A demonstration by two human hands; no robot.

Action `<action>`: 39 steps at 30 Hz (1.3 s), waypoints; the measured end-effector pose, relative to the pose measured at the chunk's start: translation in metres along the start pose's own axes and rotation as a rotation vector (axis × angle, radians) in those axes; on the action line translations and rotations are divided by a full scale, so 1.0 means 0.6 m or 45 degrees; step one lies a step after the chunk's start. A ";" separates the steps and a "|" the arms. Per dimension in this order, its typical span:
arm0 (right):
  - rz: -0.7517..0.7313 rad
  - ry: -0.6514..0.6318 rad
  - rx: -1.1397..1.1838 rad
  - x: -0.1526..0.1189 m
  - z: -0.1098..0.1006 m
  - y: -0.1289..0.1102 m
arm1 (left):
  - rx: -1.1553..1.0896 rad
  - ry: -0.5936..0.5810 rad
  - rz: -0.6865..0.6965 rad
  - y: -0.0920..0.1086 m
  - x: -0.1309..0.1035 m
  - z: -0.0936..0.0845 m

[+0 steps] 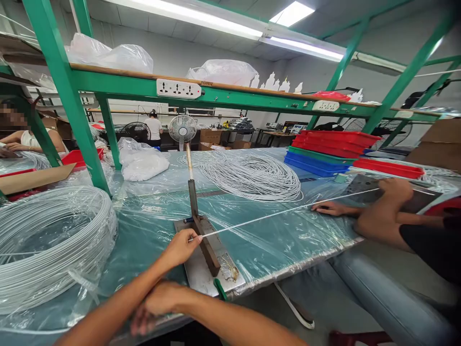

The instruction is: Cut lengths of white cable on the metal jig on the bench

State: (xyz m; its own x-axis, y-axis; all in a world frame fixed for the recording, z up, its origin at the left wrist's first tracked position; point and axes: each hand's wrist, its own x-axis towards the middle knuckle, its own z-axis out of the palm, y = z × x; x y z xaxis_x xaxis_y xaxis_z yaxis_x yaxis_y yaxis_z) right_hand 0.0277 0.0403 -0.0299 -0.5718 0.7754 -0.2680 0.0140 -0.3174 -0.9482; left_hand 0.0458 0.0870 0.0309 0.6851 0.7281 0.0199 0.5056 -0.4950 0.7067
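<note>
My left hand [184, 246] pinches a thin white cable [259, 219] beside a bench lever cutter [205, 245]. The cutter is mounted on a metal plate [226, 262], and its long handle [190, 178] stands upright. From my fingers the cable stretches right across the table toward a co-worker's raised hand [396, 190]; that person's other hand [329, 207] rests close to the line. Crossing beneath my left forearm, my right hand [160, 300] is low near the table's front edge. Its fingers are blurred, and I cannot make out anything in them.
At the left lies a large plastic-wrapped cable coil [57, 240]. A loose cable coil [255, 178] spreads behind the cutter. Stacked red, green and blue trays [324, 154] stand at the back right. A green shelf frame [234, 96] with power sockets spans overhead. A plastic bag [140, 161] sits back left.
</note>
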 end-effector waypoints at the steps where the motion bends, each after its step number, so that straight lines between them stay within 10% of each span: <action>1: 0.104 -0.186 -0.102 -0.030 -0.007 -0.019 | -0.046 0.033 0.012 -0.005 0.003 0.002; 4: 0.323 -0.601 -0.479 -0.115 -0.050 -0.120 | -0.221 0.130 0.029 -0.014 0.012 0.007; 10: -0.459 0.975 -0.212 -0.106 -0.249 -0.324 | -0.436 0.169 -0.027 -0.036 0.022 0.033; 17: -0.453 1.177 -0.040 -0.013 -0.396 -0.384 | -0.527 0.153 -0.083 -0.062 0.038 0.057; 27: -0.359 1.176 0.147 -0.027 -0.379 -0.419 | -0.574 0.222 -0.218 -0.069 0.057 0.078; 39: -0.266 1.112 0.263 -0.276 -0.224 -0.346 | -0.596 0.271 -0.247 -0.077 0.069 0.077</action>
State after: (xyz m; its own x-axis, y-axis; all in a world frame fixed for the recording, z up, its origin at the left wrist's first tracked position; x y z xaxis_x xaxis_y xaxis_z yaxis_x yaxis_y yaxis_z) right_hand 0.2296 0.0510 0.1887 0.2774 0.9380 -0.2079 -0.2145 -0.1504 -0.9651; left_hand 0.0752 0.1182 -0.0339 0.4564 0.8891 -0.0339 0.2916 -0.1134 0.9498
